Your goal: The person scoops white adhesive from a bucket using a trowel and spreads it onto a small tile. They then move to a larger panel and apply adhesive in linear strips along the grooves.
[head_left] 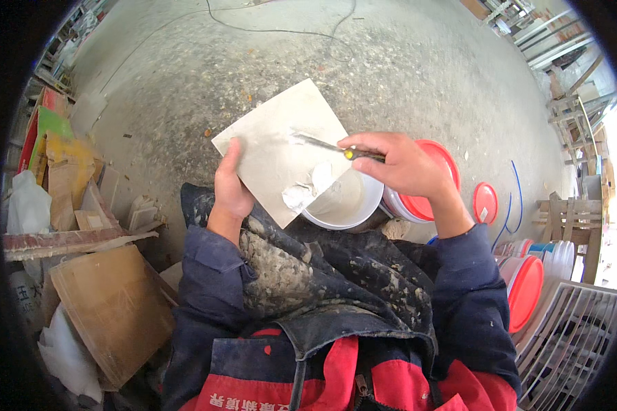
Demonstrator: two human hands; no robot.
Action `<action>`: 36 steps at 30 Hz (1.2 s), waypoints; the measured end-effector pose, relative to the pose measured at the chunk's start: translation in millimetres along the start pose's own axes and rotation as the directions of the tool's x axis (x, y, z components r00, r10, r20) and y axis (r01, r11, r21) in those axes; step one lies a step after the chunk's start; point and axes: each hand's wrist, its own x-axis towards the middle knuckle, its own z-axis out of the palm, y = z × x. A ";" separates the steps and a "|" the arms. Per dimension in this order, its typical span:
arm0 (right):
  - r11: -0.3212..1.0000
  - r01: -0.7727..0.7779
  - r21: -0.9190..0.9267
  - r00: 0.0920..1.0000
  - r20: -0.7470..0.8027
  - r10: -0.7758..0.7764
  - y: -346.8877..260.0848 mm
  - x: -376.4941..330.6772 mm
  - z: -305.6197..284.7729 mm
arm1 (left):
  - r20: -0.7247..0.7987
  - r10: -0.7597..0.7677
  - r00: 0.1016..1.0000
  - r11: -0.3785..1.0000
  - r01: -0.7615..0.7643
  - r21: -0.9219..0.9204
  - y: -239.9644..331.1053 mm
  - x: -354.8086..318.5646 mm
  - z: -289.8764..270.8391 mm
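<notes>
My left hand (pixel 232 188) grips a pale square board (pixel 267 137) by its left edge, thumb on top. Two lumps of white paste (pixel 297 196) lie near the board's lower right edge, and a thin smear marks its middle. In my right hand (pixel 418 171) is a putty knife (pixel 315 142) with a black and yellow handle. Its blade lies at the smear, pointing left. Below the board's right edge stands a white bucket (pixel 380 195), partly hidden, with pale material inside. A dark, paste-stained apron (pixel 308 274) covers my lap.
A red-lidded bucket (pixel 442 156) stands by my right hand, with a loose red lid (pixel 485 203) beyond. More buckets (pixel 526 291) and a white rack (pixel 569 335) are at right. Cardboard (pixel 113 312) and scraps lie left. A cable (pixel 274 30) crosses the stained floor.
</notes>
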 end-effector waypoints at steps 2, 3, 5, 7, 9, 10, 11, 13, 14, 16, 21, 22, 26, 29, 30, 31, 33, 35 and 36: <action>0.997 0.078 0.000 0.997 0.008 -0.078 13.5 0.5 12.7 | 0.029 -0.027 0.999 0.998 0.028 -0.057 0.8 -0.4 -0.5; 0.997 0.070 -0.045 0.997 0.023 -0.069 21.5 1.9 14.8 | 0.036 -0.047 0.998 0.994 0.051 -0.100 2.5 -0.6 -0.1; 0.990 0.055 -0.132 0.998 0.050 -0.049 35.9 3.9 13.6 | 0.063 -0.065 0.996 0.986 0.074 -0.148 6.2 -3.8 -2.0; 0.976 0.022 -0.218 1.000 0.025 -0.017 41.7 -8.7 10.1 | 0.100 -0.056 0.993 0.983 0.072 -0.166 6.9 -7.2 -3.3; 0.953 -0.004 -0.302 1.000 0.013 0.009 42.2 -15.9 5.0 | 0.060 -0.055 0.997 0.983 0.065 -0.172 5.9 -5.4 -1.9; 0.941 -0.019 -0.338 1.000 0.007 0.023 41.2 -20.1 3.9 | 0.042 -0.061 0.997 0.983 0.067 -0.171 4.7 -5.2 -1.1; 0.927 -0.035 -0.373 0.999 -0.001 0.038 40.1 -23.5 2.5 | 0.054 -0.053 0.997 0.985 0.061 -0.159 4.4 -5.6 -2.1; 0.881 -0.068 -0.468 0.997 -0.008 0.073 35.1 -21.8 2.2 | 0.080 -0.040 0.996 0.989 0.051 -0.137 5.3 -7.0 -7.4; 0.855 -0.085 -0.512 0.996 -0.012 0.091 32.3 -20.7 0.6 | 0.082 -0.032 0.996 0.991 0.043 -0.128 4.6 -6.5 -8.1; 0.801 -0.137 -0.582 0.990 -0.048 0.135 17.9 -23.0 -9.4 | 0.080 -0.023 0.997 0.993 0.032 -0.113 2.2 -7.5 -10.9; 0.985 -0.152 -0.077 0.961 -0.245 0.129 61.0 -41.0 -16.4 | -0.076 0.114 0.991 0.993 -0.117 -0.035 3.6 -4.9 -6.5; 0.955 -0.289 0.065 0.934 -0.198 0.296 67.7 -45.0 -12.4 | -0.136 0.166 0.977 0.986 -0.166 0.013 7.1 -5.7 -3.3; 0.776 -0.611 0.155 0.790 0.063 0.609 127.2 -49.8 40.0 | -0.351 0.298 0.887 0.953 -0.296 0.061 12.8 0.3 -11.5; 0.789 -0.610 0.076 0.791 0.128 0.599 162.1 -44.2 96.5 | -0.389 0.345 0.854 0.936 -0.341 0.083 12.5 2.0 -12.9; 0.774 -0.631 0.052 0.771 0.154 0.618 172.4 -38.5 113.2 | -0.368 0.349 0.862 0.935 -0.347 0.074 12.7 3.5 -18.2; 0.770 -0.639 0.002 0.758 0.176 0.628 186.7 -31.7 129.9 | -0.346 0.350 0.871 0.934 -0.351 0.063 11.9 5.0 -21.8; 0.751 -0.654 -0.098 0.723 0.211 0.657 212.2 -18.1 155.7 | -0.383 0.348 0.856 0.937 -0.334 0.103 9.6 6.1 -12.6; 0.741 -0.659 -0.131 0.716 0.193 0.671 213.7 -3.4 177.0 | -0.396 0.351 0.849 0.936 -0.323 0.138 10.8 3.4 -13.4; 0.735 -0.662 -0.149 0.712 0.181 0.678 213.8 2.3 185.6 | -0.386 0.349 0.854 0.937 -0.316 0.149 12.3 2.9 -17.8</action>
